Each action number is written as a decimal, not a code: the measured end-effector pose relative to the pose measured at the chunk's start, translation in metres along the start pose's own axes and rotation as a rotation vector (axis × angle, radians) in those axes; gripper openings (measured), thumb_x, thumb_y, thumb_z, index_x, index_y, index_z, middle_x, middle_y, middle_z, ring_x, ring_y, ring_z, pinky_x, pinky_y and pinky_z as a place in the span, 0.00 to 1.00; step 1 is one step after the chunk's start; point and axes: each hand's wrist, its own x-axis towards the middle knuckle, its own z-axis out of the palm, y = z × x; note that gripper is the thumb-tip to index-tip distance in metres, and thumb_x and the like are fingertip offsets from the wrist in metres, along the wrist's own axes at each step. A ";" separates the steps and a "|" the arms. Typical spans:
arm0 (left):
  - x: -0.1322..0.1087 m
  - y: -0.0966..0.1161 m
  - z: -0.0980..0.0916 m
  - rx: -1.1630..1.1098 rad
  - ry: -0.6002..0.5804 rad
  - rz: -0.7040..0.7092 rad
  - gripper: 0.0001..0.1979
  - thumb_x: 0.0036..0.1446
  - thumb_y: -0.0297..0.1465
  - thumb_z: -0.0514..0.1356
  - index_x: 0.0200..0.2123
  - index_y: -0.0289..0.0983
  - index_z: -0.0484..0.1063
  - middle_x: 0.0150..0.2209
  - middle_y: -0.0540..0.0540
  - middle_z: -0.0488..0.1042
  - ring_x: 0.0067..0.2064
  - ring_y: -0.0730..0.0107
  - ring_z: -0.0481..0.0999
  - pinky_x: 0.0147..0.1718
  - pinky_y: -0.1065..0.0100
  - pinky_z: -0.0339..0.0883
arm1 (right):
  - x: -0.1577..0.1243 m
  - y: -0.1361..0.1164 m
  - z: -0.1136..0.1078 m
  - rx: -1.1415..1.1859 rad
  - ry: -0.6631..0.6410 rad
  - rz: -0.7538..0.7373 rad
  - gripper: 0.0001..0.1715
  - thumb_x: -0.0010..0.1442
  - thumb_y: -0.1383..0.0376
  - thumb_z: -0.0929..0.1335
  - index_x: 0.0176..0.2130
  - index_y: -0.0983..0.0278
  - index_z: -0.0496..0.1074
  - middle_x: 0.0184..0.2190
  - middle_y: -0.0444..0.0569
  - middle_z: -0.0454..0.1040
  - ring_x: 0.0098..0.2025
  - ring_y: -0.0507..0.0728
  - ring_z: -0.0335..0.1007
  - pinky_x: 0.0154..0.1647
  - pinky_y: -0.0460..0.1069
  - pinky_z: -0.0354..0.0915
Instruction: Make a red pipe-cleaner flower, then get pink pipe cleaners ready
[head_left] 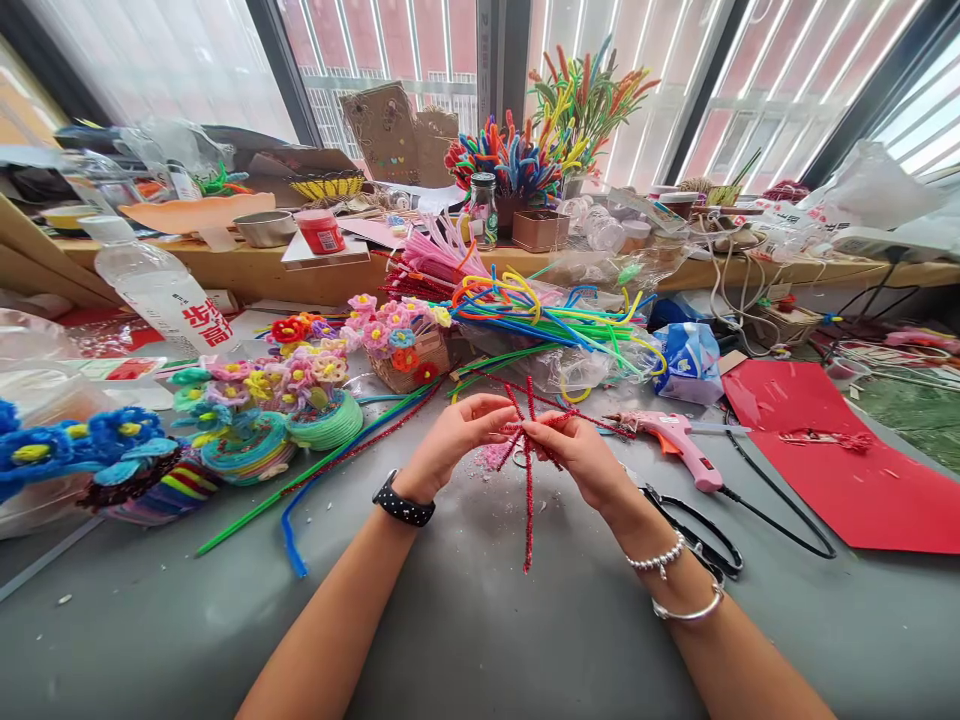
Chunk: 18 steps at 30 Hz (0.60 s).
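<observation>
Several red tinsel pipe cleaners (pixel 529 510) cross one another in a star shape above the middle of the table, one long stem hanging down toward me. My right hand (pixel 576 452) pinches them near the crossing with thumb and forefinger. From the other side my left hand (pixel 469 440) has its fingers closed on the upper left arms of the star. Fingertips hide part of the crossing. Just right of my right hand lies a pink hot glue gun (pixel 686 445), and black-handled scissors (pixel 701 530) rest by my right wrist.
Pipe-cleaner flower pots (pixel 326 420) line the left side, beside a leaning clear bottle (pixel 161 290). Loose coloured pipe cleaners (pixel 555 320) are heaped behind my hands. A blue tissue pack (pixel 686 362) and red card sheets (pixel 847 460) lie to the right. A cluttered wooden shelf (pixel 360 278) runs along the windows.
</observation>
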 end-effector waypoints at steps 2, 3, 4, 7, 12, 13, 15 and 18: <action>-0.001 0.001 0.002 0.101 -0.046 -0.009 0.11 0.42 0.35 0.62 0.29 0.33 0.70 0.26 0.50 0.69 0.28 0.78 0.68 0.29 0.74 0.62 | 0.001 0.000 0.000 0.049 0.035 -0.011 0.13 0.44 0.58 0.69 0.24 0.66 0.66 0.17 0.39 0.62 0.19 0.45 0.53 0.20 0.44 0.47; -0.002 0.001 0.003 0.141 -0.061 -0.011 0.12 0.42 0.36 0.61 0.27 0.32 0.70 0.24 0.51 0.69 0.26 0.79 0.67 0.27 0.74 0.61 | 0.001 0.000 0.000 0.071 0.055 -0.017 0.13 0.44 0.58 0.69 0.24 0.66 0.66 0.17 0.38 0.62 0.20 0.45 0.53 0.21 0.44 0.48; -0.002 0.001 0.004 0.168 -0.067 -0.011 0.12 0.43 0.36 0.61 0.27 0.32 0.70 0.23 0.51 0.68 0.25 0.79 0.66 0.25 0.75 0.60 | 0.001 -0.001 0.000 0.086 0.075 -0.024 0.13 0.43 0.59 0.69 0.23 0.66 0.66 0.17 0.38 0.62 0.20 0.45 0.53 0.21 0.44 0.48; -0.002 -0.001 0.005 0.173 -0.090 -0.012 0.12 0.44 0.37 0.60 0.27 0.32 0.70 0.23 0.50 0.69 0.24 0.79 0.65 0.25 0.74 0.59 | 0.000 -0.002 0.001 0.102 0.129 -0.043 0.13 0.42 0.59 0.70 0.23 0.66 0.66 0.16 0.38 0.62 0.19 0.45 0.53 0.21 0.44 0.49; -0.002 -0.004 0.004 0.171 -0.140 -0.010 0.13 0.44 0.37 0.59 0.28 0.32 0.69 0.23 0.49 0.68 0.24 0.78 0.65 0.24 0.74 0.58 | -0.001 -0.004 0.002 0.094 0.119 -0.043 0.14 0.42 0.58 0.70 0.23 0.66 0.65 0.16 0.38 0.61 0.19 0.45 0.52 0.21 0.44 0.50; -0.001 -0.004 0.004 0.172 -0.140 -0.001 0.13 0.44 0.38 0.59 0.28 0.32 0.69 0.22 0.50 0.68 0.24 0.78 0.65 0.24 0.73 0.58 | -0.001 -0.004 0.003 0.091 0.114 -0.042 0.14 0.42 0.58 0.70 0.23 0.66 0.65 0.16 0.38 0.61 0.19 0.45 0.52 0.21 0.44 0.50; -0.001 -0.004 0.004 0.162 -0.143 0.012 0.13 0.44 0.38 0.59 0.29 0.33 0.68 0.22 0.50 0.68 0.23 0.78 0.64 0.23 0.73 0.58 | 0.000 -0.003 0.002 0.079 0.113 -0.038 0.15 0.43 0.57 0.70 0.24 0.66 0.66 0.16 0.38 0.61 0.19 0.45 0.53 0.21 0.44 0.50; -0.001 -0.003 0.004 0.141 -0.138 0.010 0.14 0.43 0.37 0.61 0.32 0.34 0.66 0.21 0.51 0.67 0.22 0.78 0.65 0.22 0.73 0.57 | 0.002 0.000 0.001 0.079 0.142 -0.020 0.17 0.42 0.55 0.69 0.26 0.66 0.67 0.18 0.40 0.64 0.20 0.46 0.55 0.22 0.44 0.51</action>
